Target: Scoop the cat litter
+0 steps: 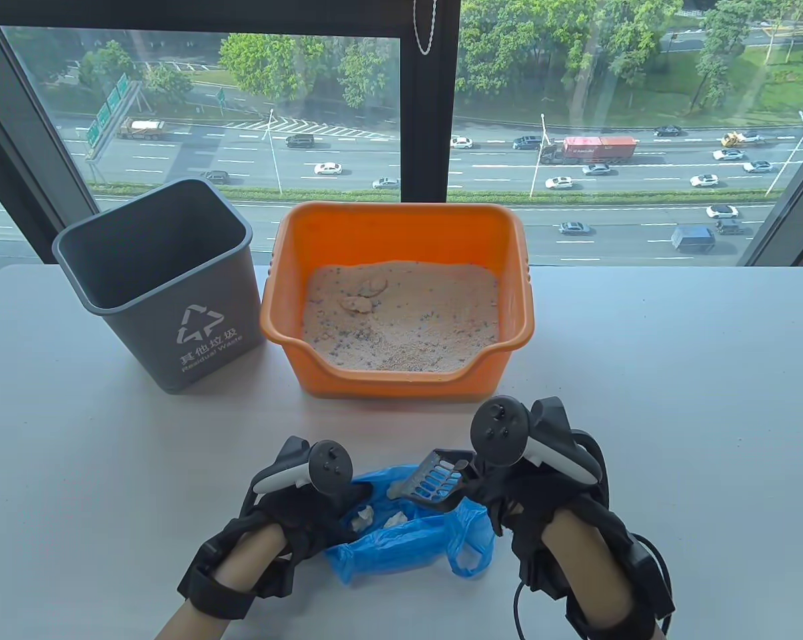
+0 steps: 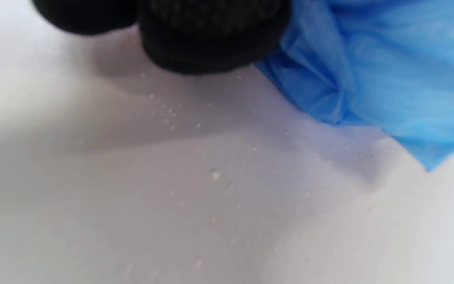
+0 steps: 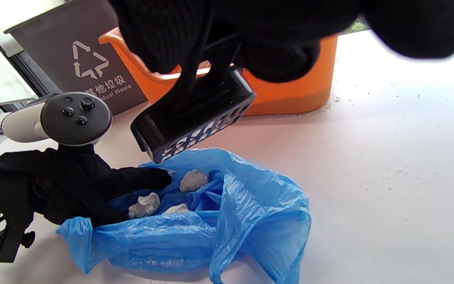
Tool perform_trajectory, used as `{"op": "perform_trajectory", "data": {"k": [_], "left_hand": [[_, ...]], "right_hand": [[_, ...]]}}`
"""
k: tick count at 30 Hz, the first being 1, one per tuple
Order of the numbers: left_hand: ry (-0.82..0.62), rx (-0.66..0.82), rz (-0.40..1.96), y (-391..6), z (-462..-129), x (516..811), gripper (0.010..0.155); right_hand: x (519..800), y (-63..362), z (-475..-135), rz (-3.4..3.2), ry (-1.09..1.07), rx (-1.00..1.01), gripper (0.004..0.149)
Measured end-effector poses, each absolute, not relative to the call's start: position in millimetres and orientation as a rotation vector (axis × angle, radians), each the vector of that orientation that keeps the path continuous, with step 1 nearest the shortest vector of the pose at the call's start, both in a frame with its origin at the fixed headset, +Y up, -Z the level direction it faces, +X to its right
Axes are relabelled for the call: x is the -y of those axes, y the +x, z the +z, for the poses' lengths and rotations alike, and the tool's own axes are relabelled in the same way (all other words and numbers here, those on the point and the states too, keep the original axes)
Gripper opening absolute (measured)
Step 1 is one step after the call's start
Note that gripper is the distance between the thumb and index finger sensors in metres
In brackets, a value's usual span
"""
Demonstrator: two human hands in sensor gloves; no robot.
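An orange litter box (image 1: 401,223) filled with sandy litter (image 1: 401,320) stands mid-table, with clumps (image 1: 364,297) near its back left. A blue plastic bag (image 1: 408,533) lies open at the front; it holds three grey clumps (image 3: 193,180). My right hand (image 1: 528,480) grips a dark slotted scoop (image 1: 434,480) tilted over the bag's mouth; the scoop (image 3: 195,122) looks empty in the right wrist view. My left hand (image 1: 308,500) holds the bag's left edge open, fingers (image 3: 140,179) on the bag (image 3: 231,221). The left wrist view shows fingertips (image 2: 211,39) at the bag (image 2: 388,71).
A grey waste bin (image 1: 164,280) stands left of the litter box, marked with a recycling sign (image 3: 89,59). Loose litter grains (image 2: 215,173) are scattered on the white table (image 1: 674,400). A window runs behind the table's far edge.
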State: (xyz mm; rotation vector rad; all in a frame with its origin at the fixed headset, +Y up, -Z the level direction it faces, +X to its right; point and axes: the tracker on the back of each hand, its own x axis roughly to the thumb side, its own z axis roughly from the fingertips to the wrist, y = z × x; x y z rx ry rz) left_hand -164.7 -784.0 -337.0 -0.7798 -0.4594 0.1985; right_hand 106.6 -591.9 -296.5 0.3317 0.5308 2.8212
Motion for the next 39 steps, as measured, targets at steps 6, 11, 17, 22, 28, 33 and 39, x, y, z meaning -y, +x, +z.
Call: {"op": "perform_trajectory", "data": {"k": [6, 11, 17, 22, 28, 33, 39], "left_hand": [[-0.780, 0.458, 0.192, -164, -336, 784, 0.083], [-0.773, 0.457, 0.177, -162, -336, 784, 0.083], [-0.780, 0.456, 0.185, -163, -336, 784, 0.083], [-0.786, 0.455, 0.192, -163, -336, 785, 0.083], [-0.802, 0.455, 0.212, -164, -337, 785, 0.083], [-0.818, 0.454, 0.224, -164, -339, 785, 0.083], [-0.815, 0.454, 0.205, -163, -339, 784, 0.083]], "right_hand": [[584, 108, -330, 2.747, 0.193, -0.347, 0.060], [597, 97, -373, 2.676, 0.068, -0.342, 0.061], [621, 61, -428, 2.639, -0.088, -0.331, 0.061], [646, 25, -471, 2.769, -0.160, -0.405, 0.060], [679, -12, -519, 2.816, -0.193, -0.466, 0.058], [694, -37, -549, 2.839, -0.217, -0.504, 0.060], [698, -46, -567, 2.770, -0.275, -0.550, 0.060]]}}
